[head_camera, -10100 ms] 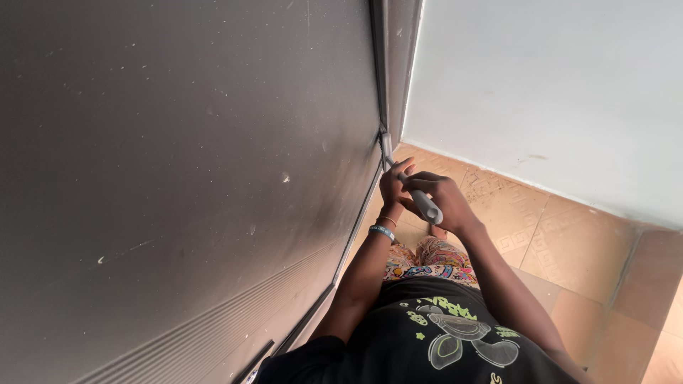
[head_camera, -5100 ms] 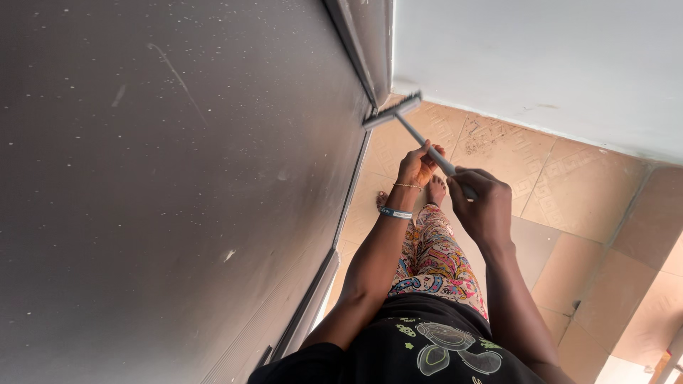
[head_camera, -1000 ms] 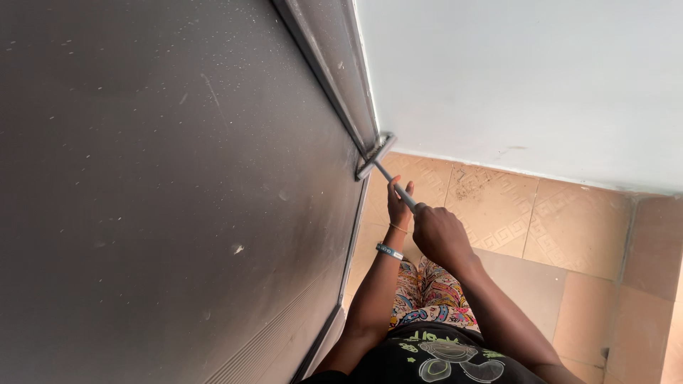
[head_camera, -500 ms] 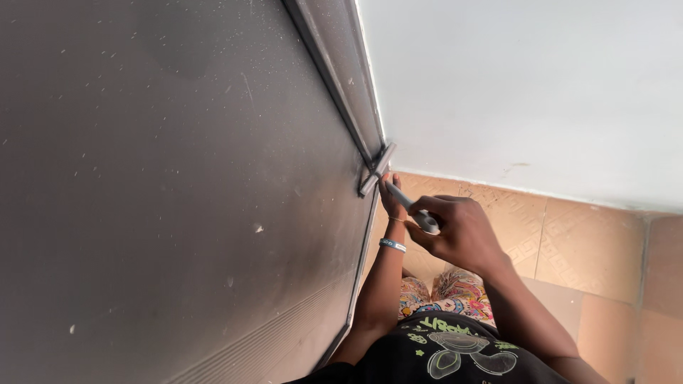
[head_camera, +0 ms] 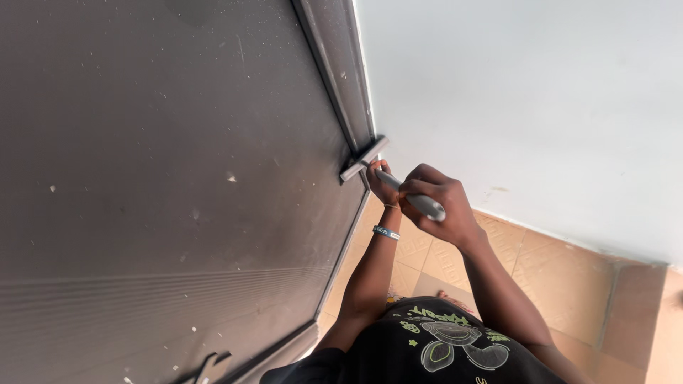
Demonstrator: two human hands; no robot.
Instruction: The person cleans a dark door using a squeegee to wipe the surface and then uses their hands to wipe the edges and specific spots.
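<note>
Both hands are holding a grey squeegee with a long round handle and a flat crossbar head [head_camera: 388,179]. The right hand [head_camera: 434,206] is wrapping all its fingers around the outer end of the handle in a clenched grip, with the blunt grey end of the handle sticking out just past the knuckles. The left hand [head_camera: 382,186] is sitting farther up the handle, nearer the head; it is partly hidden behind the right hand, but its fingers are curling around the shaft, so its grip is grasping the handle too. A light blue band [head_camera: 385,232] and a thin gold bracelet are sitting on the left wrist.

The squeegee's crossbar is pressing against the right edge of a large dark grey panel speckled with pale flecks [head_camera: 178,163], right where the panel is meeting its grey metal frame [head_camera: 341,78]. The crossbar is lying tilted across the frame strip, with the handle slanting down and to the right towards the hands.

A plain white wall [head_camera: 526,99] is running beside the frame. Below it, tan patterned floor tiles [head_camera: 569,284] are showing. The person is wearing a black shirt with a green printed figure [head_camera: 448,348].
</note>
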